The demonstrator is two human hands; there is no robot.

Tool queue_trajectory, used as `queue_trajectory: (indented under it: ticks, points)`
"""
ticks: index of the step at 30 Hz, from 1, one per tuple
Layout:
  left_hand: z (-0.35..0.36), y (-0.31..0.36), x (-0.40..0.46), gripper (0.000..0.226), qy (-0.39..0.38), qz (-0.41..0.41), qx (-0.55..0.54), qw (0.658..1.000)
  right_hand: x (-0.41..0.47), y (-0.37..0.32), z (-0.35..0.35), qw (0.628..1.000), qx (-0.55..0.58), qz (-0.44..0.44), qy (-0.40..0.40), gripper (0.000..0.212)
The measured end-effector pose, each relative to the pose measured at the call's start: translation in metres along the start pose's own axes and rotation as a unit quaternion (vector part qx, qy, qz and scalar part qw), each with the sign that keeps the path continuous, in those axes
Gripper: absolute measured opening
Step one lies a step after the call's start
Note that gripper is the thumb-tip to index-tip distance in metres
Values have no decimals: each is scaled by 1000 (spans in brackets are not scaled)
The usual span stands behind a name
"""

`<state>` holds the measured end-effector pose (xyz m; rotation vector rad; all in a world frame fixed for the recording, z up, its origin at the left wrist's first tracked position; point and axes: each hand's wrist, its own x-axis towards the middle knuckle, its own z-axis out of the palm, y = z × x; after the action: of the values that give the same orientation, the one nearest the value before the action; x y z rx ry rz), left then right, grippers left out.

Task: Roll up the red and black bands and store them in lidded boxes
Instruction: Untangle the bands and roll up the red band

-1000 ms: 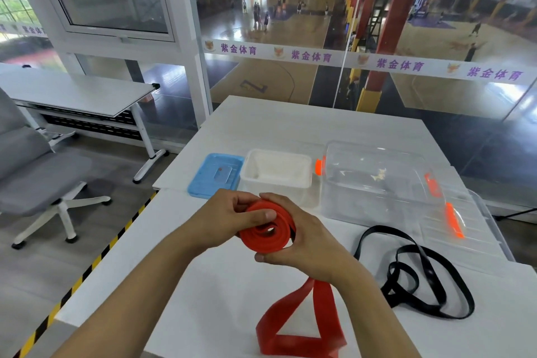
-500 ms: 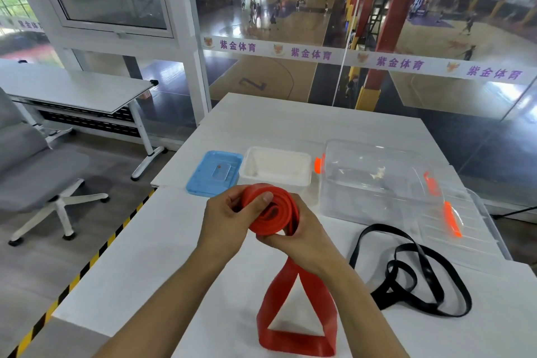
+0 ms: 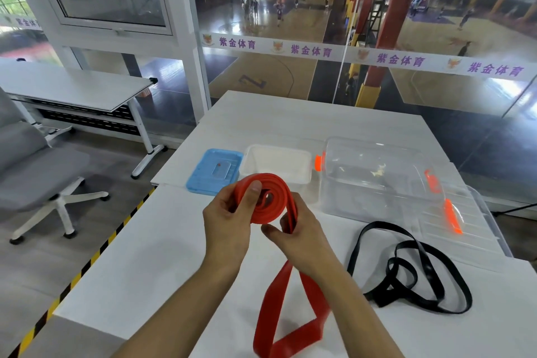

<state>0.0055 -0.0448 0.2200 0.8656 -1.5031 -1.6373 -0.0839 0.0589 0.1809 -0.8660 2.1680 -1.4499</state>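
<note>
Both hands hold the red band (image 3: 271, 200) up over the white tabletop (image 3: 151, 241). The left hand (image 3: 229, 221) fingers pinch the rolled part. The right hand (image 3: 299, 232) fingers grip the loose tail. The black band (image 3: 406, 267) lies near the clear box (image 3: 377, 180).

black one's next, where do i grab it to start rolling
Take the black band at its far loop end, near the clear box, coming from above. There it lies flat as one open curve; the near part is crossed over itself in a tangle.
</note>
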Motion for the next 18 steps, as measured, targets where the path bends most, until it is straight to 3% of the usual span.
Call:
queue_trajectory:
  ticks: [2, 4, 10, 15, 18]
  points:
    - [0, 2, 0, 52, -7, 3, -7, 1000, -1, -2, -3, 1000, 6, -5, -20, 49]
    - [2, 5, -3, 50, -17, 11, -17, 1000, -4, -4, 1, 999, 26, -26, 12, 52]
    - [7, 9, -11, 45, -60, 41, -9, 997, -13, -19, 3, 996, 38, -70, 41, 106]
    - [2, 12, -8, 45, -129, 17, 21, 991, -16, -24, -9, 991, 83, -93, 55, 89]
    - [-12, 16, 6, 43, -213, -20, 25, 976, -15, -23, -23, 993, 45, -108, 29, 86]
